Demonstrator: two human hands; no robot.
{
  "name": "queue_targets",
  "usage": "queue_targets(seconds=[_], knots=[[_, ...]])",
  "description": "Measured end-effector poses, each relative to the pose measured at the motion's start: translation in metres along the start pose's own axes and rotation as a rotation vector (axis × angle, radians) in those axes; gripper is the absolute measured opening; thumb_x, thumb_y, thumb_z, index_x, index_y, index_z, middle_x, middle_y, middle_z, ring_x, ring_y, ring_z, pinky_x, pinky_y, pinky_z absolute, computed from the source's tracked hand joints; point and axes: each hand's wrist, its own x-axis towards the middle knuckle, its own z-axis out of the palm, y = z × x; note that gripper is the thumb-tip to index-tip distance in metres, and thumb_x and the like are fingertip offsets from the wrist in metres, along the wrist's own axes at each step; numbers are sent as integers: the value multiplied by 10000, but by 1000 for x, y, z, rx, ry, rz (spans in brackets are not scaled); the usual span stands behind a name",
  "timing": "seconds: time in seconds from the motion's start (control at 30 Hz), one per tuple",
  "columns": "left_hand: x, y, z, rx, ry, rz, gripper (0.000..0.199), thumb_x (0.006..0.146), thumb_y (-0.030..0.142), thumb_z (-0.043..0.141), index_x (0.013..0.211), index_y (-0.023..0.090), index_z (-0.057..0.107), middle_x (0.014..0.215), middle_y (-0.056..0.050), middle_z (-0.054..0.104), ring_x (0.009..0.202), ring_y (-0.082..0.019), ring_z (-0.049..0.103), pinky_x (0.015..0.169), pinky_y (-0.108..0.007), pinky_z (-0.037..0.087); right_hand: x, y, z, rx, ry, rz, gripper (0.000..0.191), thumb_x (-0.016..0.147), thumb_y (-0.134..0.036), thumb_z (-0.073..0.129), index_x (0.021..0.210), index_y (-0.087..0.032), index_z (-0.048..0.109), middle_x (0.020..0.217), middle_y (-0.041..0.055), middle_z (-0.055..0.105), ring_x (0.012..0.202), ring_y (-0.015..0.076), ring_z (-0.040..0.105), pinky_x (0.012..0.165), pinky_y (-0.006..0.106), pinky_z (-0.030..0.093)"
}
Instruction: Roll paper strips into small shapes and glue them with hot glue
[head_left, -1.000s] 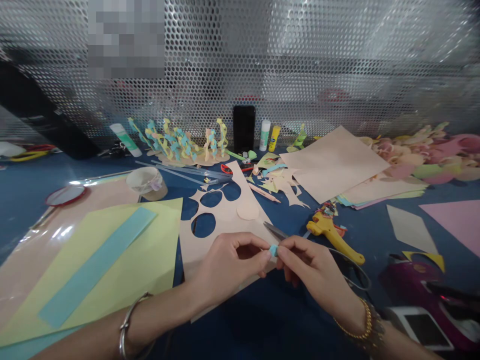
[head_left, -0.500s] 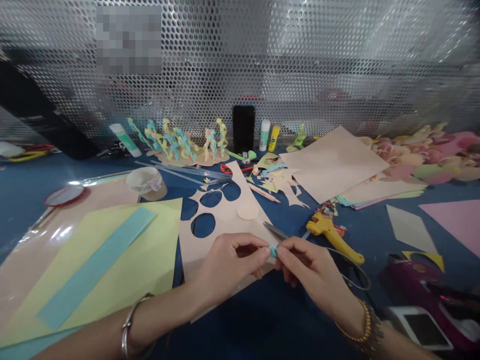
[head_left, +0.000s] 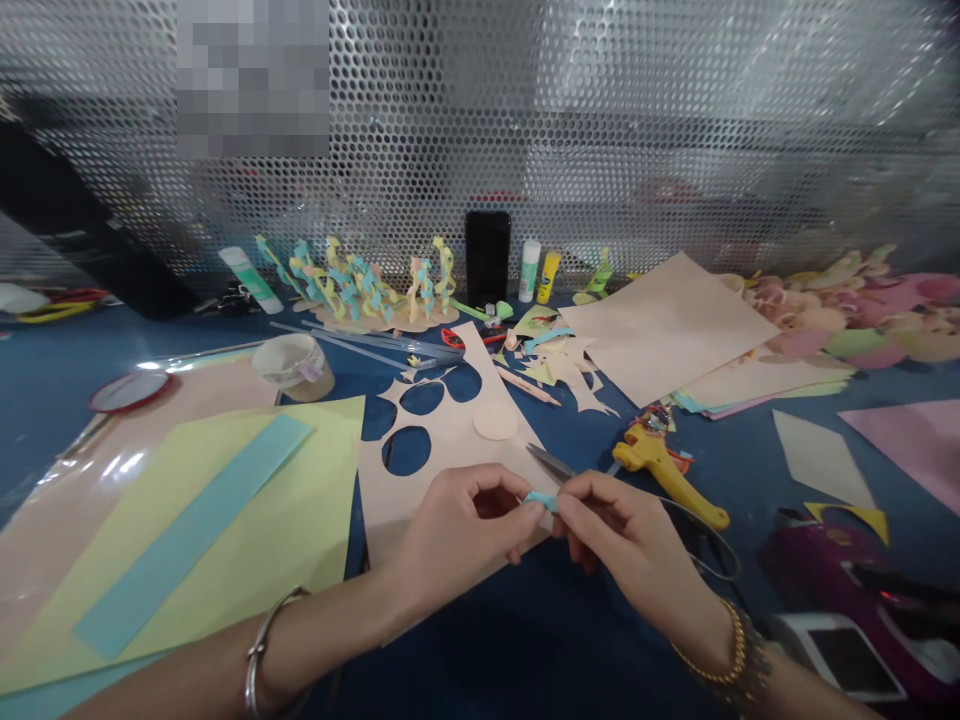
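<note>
A small blue piece of paper [head_left: 541,499], folded or twisted, is pinched between the fingertips of both hands. My left hand [head_left: 469,520] grips its left end between thumb and index finger. At the other end, my right hand [head_left: 611,520] pinches it in the same way. Scissors [head_left: 551,462] show their blades just beyond my right fingers, their handles hidden by the hand. Beneath my hands lies a pale pink sheet [head_left: 450,480] with round holes cut in it, and a loose paper disc [head_left: 495,420] rests on top.
A yellow glue gun [head_left: 671,475] lies to the right with its cable. Yellow paper [head_left: 300,490] carrying a blue strip [head_left: 199,530] spreads on the left. Behind stand a paper cup [head_left: 293,367], curled paper stalks [head_left: 360,285], a phone [head_left: 487,258] and glue sticks [head_left: 529,270].
The blue paper piece shows longer between my fingertips, and its left end has shifted slightly left. Both hands have barely moved and keep their pinch.
</note>
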Motion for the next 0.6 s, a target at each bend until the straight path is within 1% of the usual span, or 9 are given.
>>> queue_targets(seconds=[0.13, 0.23, 0.4, 0.53, 0.6], knots=[[1, -2, -1, 9, 1, 0, 146, 776, 304, 638, 726, 167, 646, 591, 22, 596, 485, -102, 556, 515, -217, 468, 0, -1, 1, 5, 15, -12, 259, 880, -385, 510, 737, -177, 570, 558, -29, 503, 502, 107, 478, 477, 215, 399], [1, -5, -2, 49, 8, 3, 151, 780, 312, 642, 732, 170, 653, 578, 23, 592, 475, -96, 541, 498, -205, 439, 0, -3, 3, -7, 14, -26, 252, 873, -377, 511, 728, -179, 568, 563, -29, 499, 508, 110, 479, 479, 214, 405], [0, -6, -2, 43, -19, 6, 174, 792, 346, 629, 788, 186, 698, 595, 16, 605, 482, -99, 523, 469, -197, 415, -1, -3, 3, -54, 19, -37, 255, 882, -372, 499, 726, -182, 568, 554, -28, 502, 502, 113, 472, 475, 222, 388], [-1, -5, -2, 68, -11, 19, 181, 788, 345, 636, 876, 207, 712, 550, 38, 573, 466, -97, 527, 468, -192, 406, -1, -1, 2, -47, 14, -53, 258, 891, -375, 487, 739, -183, 570, 555, -27, 505, 500, 113, 468, 471, 223, 383], [-1, -4, -2, 78, -12, 21, 187, 788, 354, 636, 881, 210, 711, 530, 44, 560, 457, -97, 527, 461, -192, 402, -1, -1, 2, -50, 21, -58, 261, 891, -375, 487, 736, -183, 571, 558, -26, 506, 502, 113, 468, 470, 222, 381]])
